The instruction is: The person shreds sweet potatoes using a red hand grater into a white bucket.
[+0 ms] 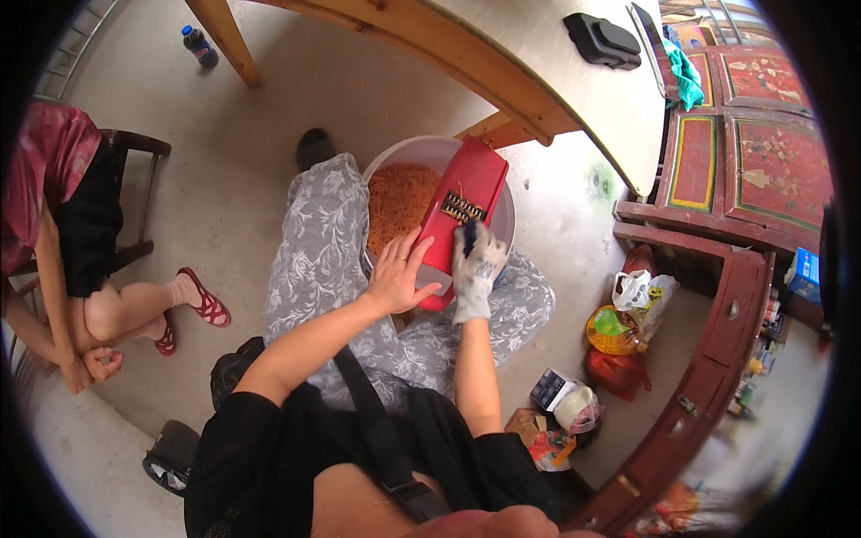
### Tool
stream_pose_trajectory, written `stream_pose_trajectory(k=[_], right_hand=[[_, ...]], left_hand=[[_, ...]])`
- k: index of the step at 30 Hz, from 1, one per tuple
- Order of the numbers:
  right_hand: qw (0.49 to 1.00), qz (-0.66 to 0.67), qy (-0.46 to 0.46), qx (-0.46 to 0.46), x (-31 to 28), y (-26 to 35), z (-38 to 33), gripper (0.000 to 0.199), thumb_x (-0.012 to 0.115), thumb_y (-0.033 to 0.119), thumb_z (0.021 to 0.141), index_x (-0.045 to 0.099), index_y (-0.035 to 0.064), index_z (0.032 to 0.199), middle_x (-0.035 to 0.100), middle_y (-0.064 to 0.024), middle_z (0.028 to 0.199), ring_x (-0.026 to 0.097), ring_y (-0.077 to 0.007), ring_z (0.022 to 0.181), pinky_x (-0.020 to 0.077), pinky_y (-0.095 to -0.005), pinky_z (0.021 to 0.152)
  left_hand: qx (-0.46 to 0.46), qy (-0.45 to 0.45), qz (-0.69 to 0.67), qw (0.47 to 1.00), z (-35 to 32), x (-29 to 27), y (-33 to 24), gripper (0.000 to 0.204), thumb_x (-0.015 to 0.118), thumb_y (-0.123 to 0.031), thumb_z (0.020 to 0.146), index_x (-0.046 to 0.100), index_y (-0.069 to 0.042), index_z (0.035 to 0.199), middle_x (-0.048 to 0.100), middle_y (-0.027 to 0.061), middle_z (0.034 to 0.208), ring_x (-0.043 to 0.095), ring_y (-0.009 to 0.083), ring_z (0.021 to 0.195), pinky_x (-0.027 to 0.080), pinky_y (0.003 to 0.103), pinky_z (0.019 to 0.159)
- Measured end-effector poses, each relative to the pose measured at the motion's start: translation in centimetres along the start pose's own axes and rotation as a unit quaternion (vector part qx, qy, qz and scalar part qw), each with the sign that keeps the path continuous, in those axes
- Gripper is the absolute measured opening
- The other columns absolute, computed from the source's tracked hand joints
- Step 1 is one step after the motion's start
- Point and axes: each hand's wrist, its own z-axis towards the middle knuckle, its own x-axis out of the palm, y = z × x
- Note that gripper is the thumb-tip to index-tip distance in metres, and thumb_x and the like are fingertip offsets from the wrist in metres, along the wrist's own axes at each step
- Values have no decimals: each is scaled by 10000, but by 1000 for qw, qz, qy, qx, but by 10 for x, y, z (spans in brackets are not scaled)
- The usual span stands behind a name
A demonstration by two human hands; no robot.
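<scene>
A red grater (468, 179) with a metal blade panel leans at a slant across a pale round basin (508, 211). Orange shreds, like grated carrot (399, 199), lie heaped in the basin. My left hand (398, 274) is bare and grips the grater's left edge near its lower end, thumb pointing right. My right hand (478, 269) wears a whitish work glove and is closed against the grater just below the blades. Something dark shows at its fingers; its kind is unclear. Grey patterned cloth (327, 238) covers my legs on both sides of the basin.
A wooden table (484, 58) stands ahead, with a black case (603, 41) on top. At left a seated person (76, 206) rests clasped hands. A dark bottle (199, 47) stands on the floor. Right are a red cabinet (731, 296), bags (619, 372) and a box (549, 389).
</scene>
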Motion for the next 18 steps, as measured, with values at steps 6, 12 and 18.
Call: stream_pose_trajectory(k=[6,12,18], right_hand=[[998,28,25,-52,-20,0,-22,347,716,272,768,643,86,1052,651,-122,928,584,-339,891,472,-439,779],[993,42,-93,-60,13,25,0,335,696,241,781,643,94,1077,645,-116,900,592,-320,869,474,-445,756],[957,240,-94,-131,12,21,24,311,653,199,812,624,50,1084,635,-134,902,591,-329,832,467,-439,750]], left_hand=[[8,-16,-3,1000,0,0,1,857,696,-412,742,297,-28,1396,345,206,1403,401,392,1214,302,460,1047],[52,-36,2,998,-2,0,0,769,701,-287,749,324,16,1348,383,215,1351,386,395,1219,298,451,1052],[83,-28,49,995,-24,-3,-1,659,770,-275,694,432,-26,1201,456,155,1179,427,347,1134,342,448,1005]])
